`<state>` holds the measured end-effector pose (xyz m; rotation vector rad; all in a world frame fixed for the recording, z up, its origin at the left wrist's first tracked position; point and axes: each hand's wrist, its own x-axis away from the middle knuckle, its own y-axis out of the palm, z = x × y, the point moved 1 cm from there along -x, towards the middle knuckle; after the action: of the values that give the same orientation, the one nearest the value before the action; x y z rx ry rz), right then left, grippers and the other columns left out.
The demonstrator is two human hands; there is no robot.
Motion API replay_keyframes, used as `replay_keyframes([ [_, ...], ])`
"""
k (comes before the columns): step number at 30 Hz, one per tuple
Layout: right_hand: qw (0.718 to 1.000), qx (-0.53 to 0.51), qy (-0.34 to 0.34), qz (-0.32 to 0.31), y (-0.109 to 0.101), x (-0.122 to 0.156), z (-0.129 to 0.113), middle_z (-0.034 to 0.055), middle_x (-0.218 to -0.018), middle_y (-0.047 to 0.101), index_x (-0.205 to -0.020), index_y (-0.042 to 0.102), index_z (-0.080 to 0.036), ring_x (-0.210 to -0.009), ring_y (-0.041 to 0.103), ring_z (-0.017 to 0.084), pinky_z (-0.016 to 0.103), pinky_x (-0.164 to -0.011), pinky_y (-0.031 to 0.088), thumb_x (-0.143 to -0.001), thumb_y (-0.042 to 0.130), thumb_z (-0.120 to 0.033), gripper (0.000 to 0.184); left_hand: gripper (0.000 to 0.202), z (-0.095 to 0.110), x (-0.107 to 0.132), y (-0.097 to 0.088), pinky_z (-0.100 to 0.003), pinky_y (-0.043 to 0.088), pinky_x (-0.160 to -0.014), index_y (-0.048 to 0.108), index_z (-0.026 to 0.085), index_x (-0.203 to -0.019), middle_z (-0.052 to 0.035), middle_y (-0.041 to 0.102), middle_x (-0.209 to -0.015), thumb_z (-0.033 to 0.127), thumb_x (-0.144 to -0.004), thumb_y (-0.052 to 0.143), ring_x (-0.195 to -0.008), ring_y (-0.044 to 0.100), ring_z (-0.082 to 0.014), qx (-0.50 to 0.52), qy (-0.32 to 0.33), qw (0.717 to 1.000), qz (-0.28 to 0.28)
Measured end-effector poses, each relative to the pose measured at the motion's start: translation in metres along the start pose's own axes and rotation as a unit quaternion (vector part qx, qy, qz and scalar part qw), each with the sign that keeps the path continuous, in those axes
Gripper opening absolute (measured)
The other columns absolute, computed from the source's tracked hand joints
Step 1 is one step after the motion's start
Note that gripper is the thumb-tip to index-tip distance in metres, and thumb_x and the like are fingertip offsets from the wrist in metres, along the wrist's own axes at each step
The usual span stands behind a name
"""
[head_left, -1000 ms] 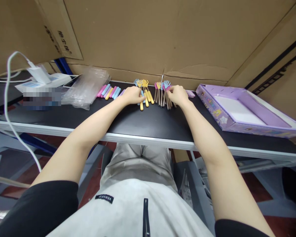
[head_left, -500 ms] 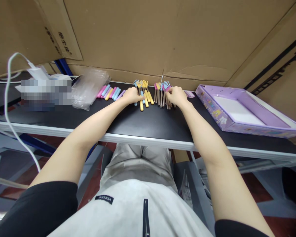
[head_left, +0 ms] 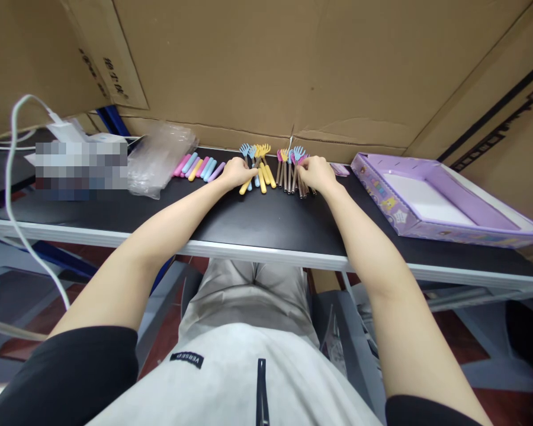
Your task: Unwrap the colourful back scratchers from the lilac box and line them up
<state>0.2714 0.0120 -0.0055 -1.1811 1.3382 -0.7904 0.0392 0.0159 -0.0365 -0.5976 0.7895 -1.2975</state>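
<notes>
Small back scratchers with claw-shaped heads lie in two groups on the black table. My left hand (head_left: 237, 173) is closed in a pinch at the left group, on a back scratcher with a yellow handle (head_left: 245, 187) that slants toward the lower left. Beside it are several finished-looking scratchers with yellow handles (head_left: 267, 175) and blue ones, partly under my fingers. My right hand (head_left: 318, 173) is closed at the right group, its fingertips on the bare-rod back scratchers (head_left: 286, 176) with pink, blue and yellow heads. Exactly what those fingertips grip is partly hidden.
Loose pink, blue, yellow and purple handles (head_left: 199, 167) lie in a row left of my left hand, next to clear plastic bags (head_left: 160, 157). A purple open box (head_left: 457, 231) stands at the right. Cardboard (head_left: 266, 71) walls the back; a white cable (head_left: 11, 177) hangs at left.
The yellow-handled back scratcher at my left hand has swung, its handle end moving left into a slant. My right hand stays at the bare-rod group with little movement.
</notes>
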Motion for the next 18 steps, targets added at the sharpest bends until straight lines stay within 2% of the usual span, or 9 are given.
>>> replay_keyframes([
  [4,0.999,-0.009,-0.027,-0.015,0.0,0.001,-0.003,0.0189,-0.117,0.078,-0.113,0.082,-0.012,-0.116,0.071,0.034,0.044,-0.102,0.054,-0.1,0.05,-0.022,0.035,0.027,0.0,-0.001,0.0,-0.031,0.046,-0.078,0.054,0.02,-0.064,-0.0084,0.064,-0.077,0.032,-0.087,0.063,-0.084,0.063,-0.0243,-0.01,0.002,1.0,0.009],
  [7,0.995,-0.025,-0.087,-0.033,0.005,0.001,-0.009,0.0172,-0.12,0.077,-0.117,0.081,-0.012,-0.116,0.068,0.031,0.042,-0.104,0.052,-0.099,0.051,-0.02,0.036,0.026,0.001,-0.002,-0.002,-0.031,0.047,-0.079,0.056,0.02,-0.066,-0.0083,0.065,-0.078,0.033,-0.088,0.062,-0.084,0.063,-0.0241,-0.009,0.0,1.0,0.017],
  [12,0.981,-0.014,-0.179,-0.069,0.019,0.006,-0.03,0.0179,-0.137,0.067,-0.124,0.079,-0.013,-0.134,0.055,0.033,0.048,-0.114,0.044,-0.101,0.052,-0.024,0.037,0.019,0.0,-0.003,-0.004,-0.032,0.049,-0.083,0.062,0.018,-0.073,-0.009,0.069,-0.083,0.032,-0.086,0.062,-0.088,0.065,-0.0246,-0.009,0.001,1.0,0.022],
  [15,0.977,0.001,-0.188,-0.098,0.025,0.01,-0.041,0.0184,-0.141,0.066,-0.126,0.077,-0.013,-0.138,0.051,0.035,0.052,-0.113,0.043,-0.105,0.048,-0.027,0.038,0.017,-0.004,-0.006,-0.004,-0.032,0.05,-0.084,0.065,0.018,-0.076,-0.0087,0.07,-0.082,0.033,-0.085,0.061,-0.088,0.065,-0.0251,-0.011,0.003,1.0,0.026],
  [18,0.977,-0.002,-0.181,-0.113,0.027,0.013,-0.045,0.019,-0.14,0.068,-0.126,0.075,-0.013,-0.137,0.054,0.036,0.052,-0.11,0.045,-0.106,0.045,-0.026,0.038,0.017,-0.007,-0.008,-0.004,-0.032,0.05,-0.083,0.066,0.018,-0.078,-0.0095,0.071,-0.083,0.032,-0.085,0.062,-0.088,0.065,-0.0254,-0.01,0.0,0.999,0.03],
])
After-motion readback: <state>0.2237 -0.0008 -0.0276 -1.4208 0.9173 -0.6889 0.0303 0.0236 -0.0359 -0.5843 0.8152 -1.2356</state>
